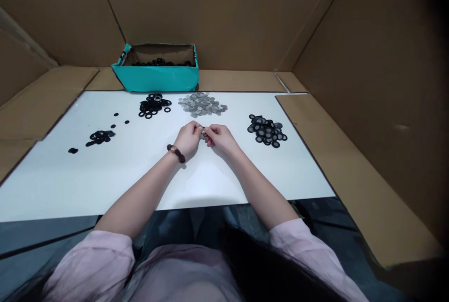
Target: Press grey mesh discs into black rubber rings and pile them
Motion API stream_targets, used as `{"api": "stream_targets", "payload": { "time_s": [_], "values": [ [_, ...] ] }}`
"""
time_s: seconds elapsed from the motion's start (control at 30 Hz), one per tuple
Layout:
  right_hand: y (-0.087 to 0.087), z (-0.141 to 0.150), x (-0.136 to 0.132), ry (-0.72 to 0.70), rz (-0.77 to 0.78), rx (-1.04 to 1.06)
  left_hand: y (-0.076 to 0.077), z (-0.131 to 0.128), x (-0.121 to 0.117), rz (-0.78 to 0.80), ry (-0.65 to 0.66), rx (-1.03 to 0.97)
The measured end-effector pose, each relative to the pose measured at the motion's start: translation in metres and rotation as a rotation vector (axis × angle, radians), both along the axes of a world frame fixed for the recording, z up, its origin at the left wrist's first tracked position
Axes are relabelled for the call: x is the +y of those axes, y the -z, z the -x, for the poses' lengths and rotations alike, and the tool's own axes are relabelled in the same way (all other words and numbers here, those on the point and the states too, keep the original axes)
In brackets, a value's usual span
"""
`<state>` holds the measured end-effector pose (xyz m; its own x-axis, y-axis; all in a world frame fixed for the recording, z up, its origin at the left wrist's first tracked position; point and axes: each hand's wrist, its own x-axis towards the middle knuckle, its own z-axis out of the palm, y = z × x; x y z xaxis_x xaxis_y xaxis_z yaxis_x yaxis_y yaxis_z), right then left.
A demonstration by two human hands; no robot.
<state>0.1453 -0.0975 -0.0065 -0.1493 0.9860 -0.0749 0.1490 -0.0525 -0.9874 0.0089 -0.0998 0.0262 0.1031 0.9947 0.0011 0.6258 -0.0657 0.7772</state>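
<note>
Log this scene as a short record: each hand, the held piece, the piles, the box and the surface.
Left hand: pinching a small piece; bracelet on the wrist
Right hand: close beside the left, pinching the same small piece
Held piece: mostly hidden by fingers; exact kind unclear
Piles: black rings; grey discs to their right; black-rimmed discs at far right; smaller black pile at left
Box: turquoise front, dark pieces inside
Surface: white table

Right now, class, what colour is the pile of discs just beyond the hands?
The pile of discs is grey, seen best in the head view.
</note>
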Motion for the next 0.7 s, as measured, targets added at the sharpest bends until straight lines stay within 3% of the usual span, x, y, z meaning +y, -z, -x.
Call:
{"api": "stream_targets", "payload": {
  "time_s": [0.17, 0.37, 0.53, 0.7],
  "values": [
    [-0.004, -0.002, 0.0, -0.09, -0.009, 0.086, -0.003, 0.014, 0.007, 0.069, 0.165, -0.103],
    [-0.016, -0.002, -0.004, -0.176, 0.006, 0.037, -0.016, 0.023, 0.004, 0.163, 0.324, -0.023],
    [-0.023, -0.006, -0.005, -0.176, -0.003, 0.144, -0.021, 0.02, 0.004, 0.196, 0.255, -0.197],
    [-0.021, -0.002, -0.007, -0.096, 0.052, 0.223, -0.012, 0.012, 0.006, 0.149, 0.158, -0.31]
  ]
}}
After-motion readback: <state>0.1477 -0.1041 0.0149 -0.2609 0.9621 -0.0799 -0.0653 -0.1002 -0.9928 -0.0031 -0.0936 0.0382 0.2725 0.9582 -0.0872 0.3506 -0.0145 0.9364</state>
